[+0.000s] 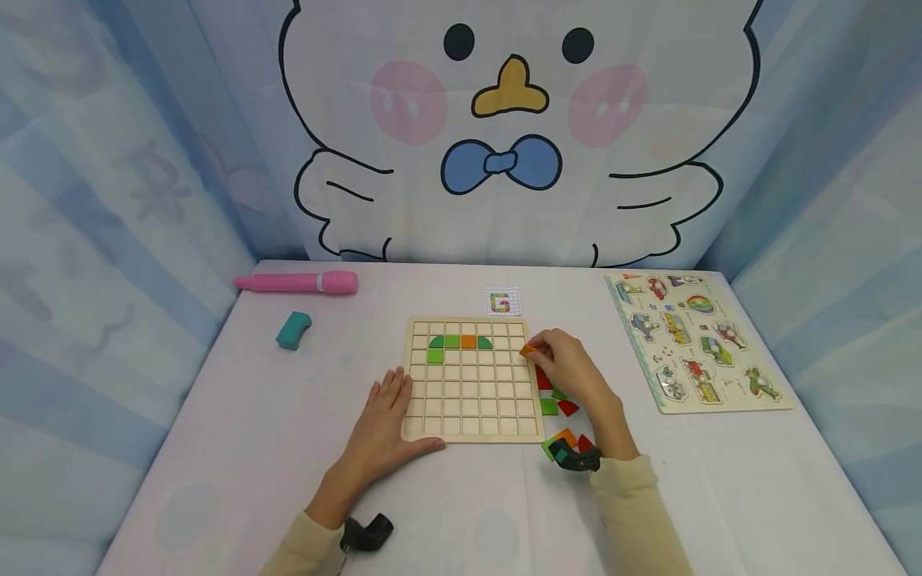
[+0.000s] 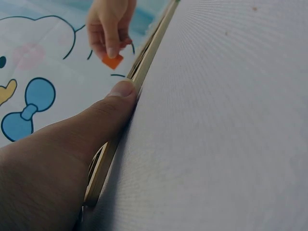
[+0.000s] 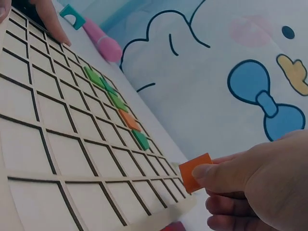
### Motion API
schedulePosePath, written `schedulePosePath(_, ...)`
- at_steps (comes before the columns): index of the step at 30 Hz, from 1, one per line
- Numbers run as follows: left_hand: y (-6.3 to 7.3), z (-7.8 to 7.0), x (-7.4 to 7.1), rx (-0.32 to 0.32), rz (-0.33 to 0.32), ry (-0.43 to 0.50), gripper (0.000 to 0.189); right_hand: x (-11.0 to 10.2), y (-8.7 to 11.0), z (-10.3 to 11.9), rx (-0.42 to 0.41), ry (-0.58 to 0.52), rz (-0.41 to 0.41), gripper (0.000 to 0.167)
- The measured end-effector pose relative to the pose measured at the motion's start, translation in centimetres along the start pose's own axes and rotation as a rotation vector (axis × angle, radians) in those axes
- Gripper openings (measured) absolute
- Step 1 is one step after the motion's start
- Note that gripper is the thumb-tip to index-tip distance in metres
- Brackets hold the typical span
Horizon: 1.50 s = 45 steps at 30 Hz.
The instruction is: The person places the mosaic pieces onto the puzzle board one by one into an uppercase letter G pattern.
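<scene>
My right hand (image 1: pixel 569 364) pinches an orange square tile (image 3: pixel 195 172) between thumb and fingers, just above the right edge of a wooden grid board (image 1: pixel 475 400). With fingers spread, my left hand (image 1: pixel 385 420) rests at the board's left edge, its thumb touching the front rim in the left wrist view. Toward the back of the grid lie a dark green quarter-round tile (image 1: pixel 436 342), a green square (image 1: pixel 451 342), an orange square (image 1: pixel 469 342) and another dark green quarter-round (image 1: pixel 485 342). A second green square (image 1: pixel 435 356) sits below the leftmost one.
Loose red, green and orange tiles (image 1: pixel 549 406) lie right of the board, some hidden by my right arm. Behind the board is a small pattern card (image 1: pixel 502 302). A picture puzzle board (image 1: pixel 699 344) lies right; a pink pen-like object (image 1: pixel 297 282) and teal block (image 1: pixel 294 330) lie left.
</scene>
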State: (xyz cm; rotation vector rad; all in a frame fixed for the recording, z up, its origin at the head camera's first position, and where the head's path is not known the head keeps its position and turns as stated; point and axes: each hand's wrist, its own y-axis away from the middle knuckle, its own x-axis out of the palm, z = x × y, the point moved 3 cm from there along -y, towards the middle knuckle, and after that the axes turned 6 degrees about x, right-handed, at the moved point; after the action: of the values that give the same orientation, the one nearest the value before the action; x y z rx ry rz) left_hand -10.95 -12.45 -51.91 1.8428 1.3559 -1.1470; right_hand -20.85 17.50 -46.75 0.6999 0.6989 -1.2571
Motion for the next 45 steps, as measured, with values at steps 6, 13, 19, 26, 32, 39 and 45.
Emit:
schedulePosePath(6,0.0,-0.1,0.0,0.002,-0.001,0.005,0.121,0.8,-0.6,1.6,-0.036,-0.023,0.016,0.023)
schedulePosePath(13,0.0,-0.3,-0.1,0.001,0.004,-0.003,0.120,2.0,-1.4,3.1,-0.079,-0.044,0.024,0.021)
schedulePosePath(19,0.0,-0.3,-0.1,-0.003,0.006,-0.005,0.120,3.0,-1.7,4.2,-0.119,-0.061,0.046,0.019)
schedulePosePath(26,0.0,-0.4,-0.3,0.005,0.001,0.005,0.119,4.1,-1.7,5.0,-0.146,-0.043,0.044,0.019)
schedulePosePath(32,0.0,-0.5,-0.5,0.009,-0.015,-0.004,0.119,4.9,-1.7,6.1,-0.190,-0.030,0.042,0.017)
schedulePosePath(39,0.0,-0.3,-0.4,0.010,-0.020,-0.007,0.119,6.1,-1.7,7.0,-0.177,-0.017,0.065,0.016)
schedulePosePath(45,0.1,-0.3,-0.4,0.003,-0.011,-0.007,0.119,7.2,-1.6,7.7,-0.202,-0.013,0.083,0.015)
